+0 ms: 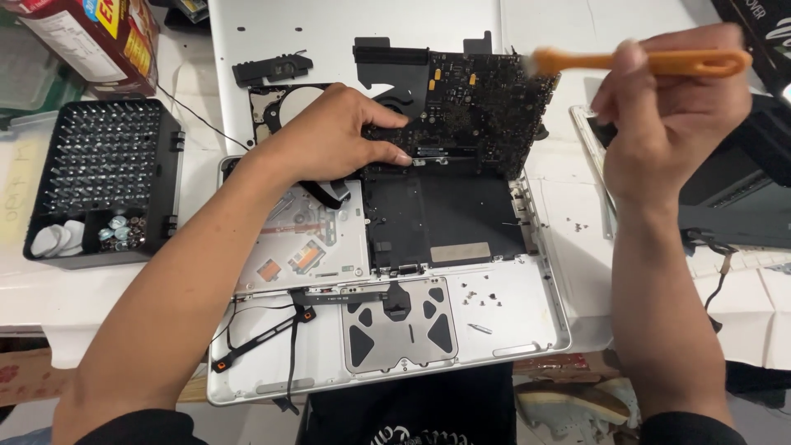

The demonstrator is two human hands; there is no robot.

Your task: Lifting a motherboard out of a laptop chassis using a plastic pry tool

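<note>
Head view: the left hand [329, 136] pinches the dark circuit board [482, 103] tilted above the open laptop [511, 313], while the right hand [667, 115] grips an orange brush [651, 60], handle lying 3-to-9 o'clock, bristles touching the board's 2 o'clock corner.

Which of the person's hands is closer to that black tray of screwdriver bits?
Left. The left hand rests on the dark circuit board, just right of the bit tray. The right hand, holding an orange brush, is far across the opened laptop.
</note>
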